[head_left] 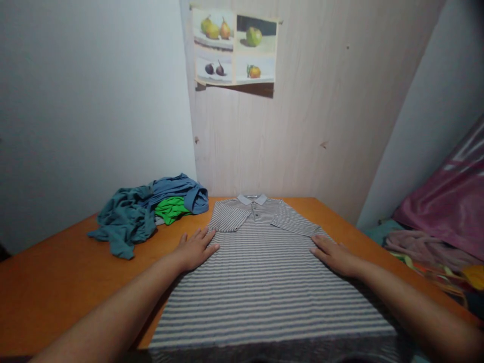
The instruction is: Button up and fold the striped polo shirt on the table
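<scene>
A grey-and-white striped polo shirt (260, 272) lies spread flat on the orange wooden table (68, 282), collar toward the wall. My left hand (197, 247) rests flat on the shirt's left edge just below the sleeve, fingers stretched out. My right hand (333, 254) lies flat on the right edge below the other sleeve, fingers extended too. Neither hand grips anything.
A heap of loose clothes (147, 212), teal, blue and green, sits at the table's back left. A fruit picture (234, 46) hangs on the wooden wall panel. Pink and colourful fabrics (442, 222) pile up beyond the table's right edge.
</scene>
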`<state>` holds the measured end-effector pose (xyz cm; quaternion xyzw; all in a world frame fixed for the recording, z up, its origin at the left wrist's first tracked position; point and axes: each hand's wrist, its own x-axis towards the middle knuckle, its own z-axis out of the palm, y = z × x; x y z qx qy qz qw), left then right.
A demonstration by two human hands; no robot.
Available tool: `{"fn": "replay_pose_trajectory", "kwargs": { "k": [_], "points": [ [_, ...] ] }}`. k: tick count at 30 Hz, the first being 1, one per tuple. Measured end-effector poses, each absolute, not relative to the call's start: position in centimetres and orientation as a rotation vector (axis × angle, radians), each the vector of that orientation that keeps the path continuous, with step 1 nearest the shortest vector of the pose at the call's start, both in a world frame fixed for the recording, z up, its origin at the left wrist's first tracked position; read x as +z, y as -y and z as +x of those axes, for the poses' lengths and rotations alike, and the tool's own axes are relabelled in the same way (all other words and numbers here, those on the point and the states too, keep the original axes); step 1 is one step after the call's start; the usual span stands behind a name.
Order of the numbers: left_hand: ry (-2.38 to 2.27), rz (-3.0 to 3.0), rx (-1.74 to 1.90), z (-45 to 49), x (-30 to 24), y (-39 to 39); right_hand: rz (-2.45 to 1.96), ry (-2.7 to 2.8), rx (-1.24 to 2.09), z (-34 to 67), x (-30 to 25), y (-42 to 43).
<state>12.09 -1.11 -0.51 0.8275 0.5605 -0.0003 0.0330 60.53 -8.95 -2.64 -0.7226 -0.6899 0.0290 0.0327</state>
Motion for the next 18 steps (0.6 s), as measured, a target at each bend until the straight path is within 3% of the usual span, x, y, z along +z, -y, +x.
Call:
{"fn": "replay_pose_trajectory", "kwargs": {
  "k": [18],
  "points": [
    [-2.013,2.463,0.249,6.8,1.0,11.0,-2.148,2.122,-0.038,54.8,-4.7,15.2]
  ]
}}
